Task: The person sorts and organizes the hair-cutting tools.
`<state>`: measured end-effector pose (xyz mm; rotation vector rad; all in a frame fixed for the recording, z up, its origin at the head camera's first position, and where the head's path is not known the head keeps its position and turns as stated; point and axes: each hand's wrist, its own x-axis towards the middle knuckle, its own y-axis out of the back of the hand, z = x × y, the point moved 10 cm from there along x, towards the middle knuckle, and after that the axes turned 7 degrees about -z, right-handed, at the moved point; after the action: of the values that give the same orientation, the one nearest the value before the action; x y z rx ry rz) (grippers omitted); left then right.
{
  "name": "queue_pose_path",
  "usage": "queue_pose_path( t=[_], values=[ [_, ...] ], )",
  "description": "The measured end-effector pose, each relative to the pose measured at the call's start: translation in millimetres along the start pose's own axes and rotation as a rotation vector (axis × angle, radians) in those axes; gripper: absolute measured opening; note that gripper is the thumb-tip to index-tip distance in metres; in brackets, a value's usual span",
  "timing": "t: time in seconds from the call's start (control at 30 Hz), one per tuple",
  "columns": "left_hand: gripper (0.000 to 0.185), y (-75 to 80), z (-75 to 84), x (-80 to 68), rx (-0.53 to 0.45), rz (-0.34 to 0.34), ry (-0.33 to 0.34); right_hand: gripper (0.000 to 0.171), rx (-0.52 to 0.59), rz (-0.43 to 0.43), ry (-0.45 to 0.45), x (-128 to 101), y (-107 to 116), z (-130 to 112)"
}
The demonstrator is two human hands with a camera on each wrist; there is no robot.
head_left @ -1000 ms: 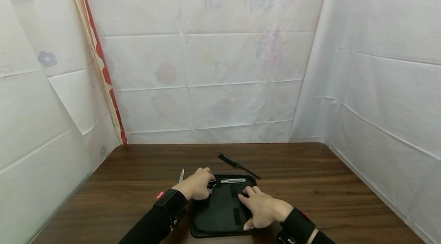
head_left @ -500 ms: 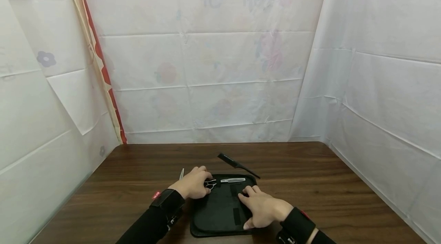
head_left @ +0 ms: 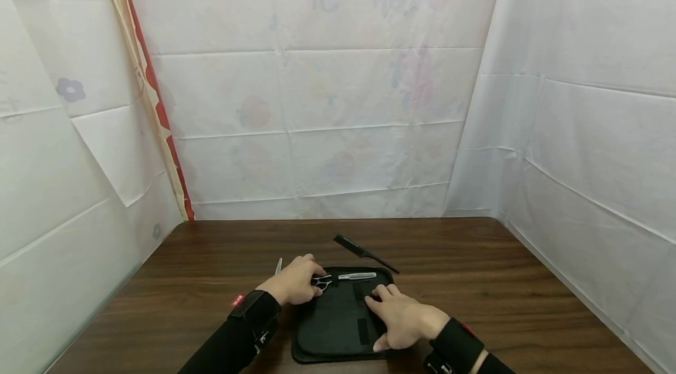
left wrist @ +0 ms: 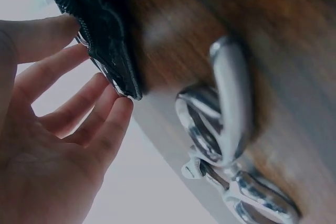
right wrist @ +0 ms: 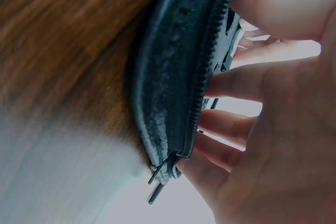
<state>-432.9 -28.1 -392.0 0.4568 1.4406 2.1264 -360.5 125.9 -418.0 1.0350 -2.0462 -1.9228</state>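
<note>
A black zippered case lies flat and unfolded in front of me. Silver scissors and a straight silver tool lie along its far edge, by a dark strap. My left hand is at the case's far left corner, its thumb and fingers pinching the scissors' handle end; the hand partly hides this grip. In the left wrist view, the left hand has its fingertips along the zippered edge. My right hand rests on the right side with spread fingers. In the right wrist view, its fingertips touch the zipper.
A black tail comb lies behind the case. Another pair of scissors is on the wooden table left of the case; only its blade tip shows in the head view. White sheets surround the table.
My left hand has drawn back slightly left, uncovering more of the scissors' handles, which have shifted a little left too. The right hand and the case have stayed in place.
</note>
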Motion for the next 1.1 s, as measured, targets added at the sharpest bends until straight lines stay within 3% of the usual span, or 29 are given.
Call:
queue_pose_path(
  t=[1.1],
  values=[
    [0.028,0.1,1.3,7.1,-0.028,-0.015,0.007,0.079,-0.006,0.0,-0.003,0.6,1.4,-1.5]
  ],
)
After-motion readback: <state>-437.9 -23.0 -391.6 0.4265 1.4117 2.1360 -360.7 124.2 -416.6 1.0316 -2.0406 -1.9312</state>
